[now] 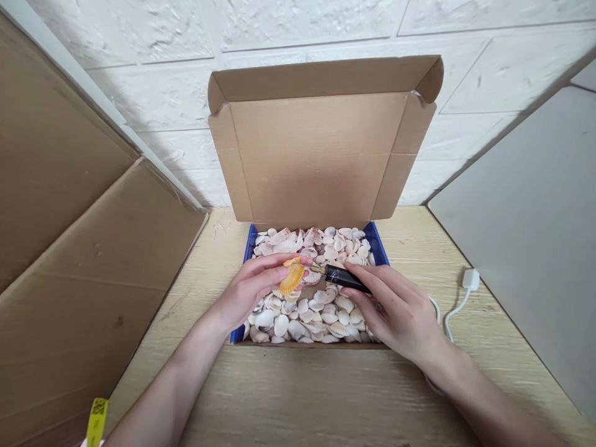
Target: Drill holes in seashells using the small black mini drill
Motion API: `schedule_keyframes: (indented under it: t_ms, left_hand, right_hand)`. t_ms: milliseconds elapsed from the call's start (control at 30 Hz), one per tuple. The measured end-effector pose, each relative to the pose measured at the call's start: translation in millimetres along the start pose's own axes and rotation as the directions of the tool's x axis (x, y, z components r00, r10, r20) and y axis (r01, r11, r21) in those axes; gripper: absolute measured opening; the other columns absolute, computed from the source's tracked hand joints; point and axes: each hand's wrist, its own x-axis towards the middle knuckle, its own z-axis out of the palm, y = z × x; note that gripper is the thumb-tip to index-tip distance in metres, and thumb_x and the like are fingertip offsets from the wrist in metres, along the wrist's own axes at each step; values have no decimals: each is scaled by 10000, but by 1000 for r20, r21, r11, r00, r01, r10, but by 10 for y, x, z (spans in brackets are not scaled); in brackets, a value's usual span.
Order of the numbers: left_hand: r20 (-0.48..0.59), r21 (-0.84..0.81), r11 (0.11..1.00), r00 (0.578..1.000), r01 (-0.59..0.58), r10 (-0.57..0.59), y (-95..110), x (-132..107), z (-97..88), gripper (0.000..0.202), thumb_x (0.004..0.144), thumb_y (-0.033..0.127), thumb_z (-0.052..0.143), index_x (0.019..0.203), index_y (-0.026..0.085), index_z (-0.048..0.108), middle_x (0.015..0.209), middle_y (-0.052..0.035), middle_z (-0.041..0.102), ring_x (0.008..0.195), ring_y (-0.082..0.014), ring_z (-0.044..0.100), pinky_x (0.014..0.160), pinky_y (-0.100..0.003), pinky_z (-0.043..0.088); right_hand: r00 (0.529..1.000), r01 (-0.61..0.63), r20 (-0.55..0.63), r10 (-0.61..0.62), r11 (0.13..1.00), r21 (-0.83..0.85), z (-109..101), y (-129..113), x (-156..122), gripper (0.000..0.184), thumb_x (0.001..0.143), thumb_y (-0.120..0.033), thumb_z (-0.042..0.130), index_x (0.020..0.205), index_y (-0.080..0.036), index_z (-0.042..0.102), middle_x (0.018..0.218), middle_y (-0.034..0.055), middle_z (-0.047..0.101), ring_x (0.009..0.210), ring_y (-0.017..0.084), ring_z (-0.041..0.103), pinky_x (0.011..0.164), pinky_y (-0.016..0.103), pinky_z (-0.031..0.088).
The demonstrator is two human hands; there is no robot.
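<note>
Between the thumb and fingers of my left hand [251, 285] is an orange ribbed seashell [292, 278], held above the box. My right hand [400, 310] grips a small black electric hand drill [345, 279] with a brass-coloured chuck. The drill points left at the shell's upper part; whether its thin bit touches the shell I cannot tell. Beneath both hands lies a cardboard box [237, 333] with blue sides, full of many pale seashells [321, 313]. Its brown lid [316, 155] stands raised at the back.
A white cable with a white plug [470, 279] lies on the wooden table [298, 397] at the right. Cardboard panels [93, 279] rise on the left, a grey panel [526, 205] on the right. A white brick-patterned wall [302, 25] is behind.
</note>
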Motion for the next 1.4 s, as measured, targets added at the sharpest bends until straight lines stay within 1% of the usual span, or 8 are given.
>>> schedule_keyframes:
  t_ms: [167,300,400,500,767,1067,1233,1400]
  left_hand:
    - [-24,53,999,1000,4,-2,8,-5,4,268,800,292,693,1055,222,740,1201,-69,697,1136,-288,607,928,-363,458]
    - [-4,171,985,1000,-27,28,17,-7,7,262,822,275,678,1074,230,737,1197,-57,700,1173,-274,588,986,-353,427]
    - [12,288,957,1000,-27,25,23,-6,13,282,823,287,679,1097,239,728,1222,-50,688,1171,-277,591,959,-348,455]
    - [11,346,938,1000,-20,17,32,-4,28,300,827,307,670,1116,242,718,1214,-50,692,1148,-282,607,920,-353,488]
    - [9,361,932,1000,9,-13,70,-7,74,309,813,313,683,1106,223,721,1138,-62,725,1046,-269,655,844,-343,526]
    - [11,379,925,1000,23,-30,76,-12,90,337,812,310,677,1131,205,710,1140,-70,722,1046,-267,649,840,-336,515]
    - [8,389,921,1000,15,-20,92,-14,99,344,809,314,675,1131,197,708,1153,-63,719,1066,-262,641,857,-333,515]
    - [5,400,916,1000,13,-16,79,-9,88,334,821,302,661,1139,212,705,1154,-50,719,1071,-252,642,883,-330,503]
  right_hand:
    - [1000,5,-1,-5,1000,11,-3,0,2,404,867,-169,609,1261,-153,520,975,89,696,831,178,658,728,303,558]
    - [999,9,-44,-8,1000,10,-12,4,10,431,861,-155,613,1280,-192,518,982,79,699,850,185,659,732,319,559]
    - [997,12,-73,-12,1000,13,-19,7,13,456,848,-124,614,1287,-212,523,1007,80,698,895,200,658,754,344,557]
    - [995,11,-98,-10,1000,9,-21,11,9,490,842,-111,614,1307,-232,513,1023,83,695,918,212,655,763,365,555]
    - [997,18,-80,-18,1000,10,-12,40,-27,547,815,-60,627,1324,-214,499,1060,99,677,958,221,627,781,381,541]
    - [997,17,-74,-16,1000,21,-10,40,-18,516,808,-41,614,1293,-195,527,1055,105,675,954,225,623,782,380,537]
    - [997,9,-75,-7,1000,29,-4,28,-12,471,828,-75,610,1276,-197,532,1040,95,677,931,213,630,775,369,542]
    - [1000,7,-17,-7,999,32,4,15,-7,383,853,-143,616,1230,-149,548,987,96,689,843,190,645,717,325,550]
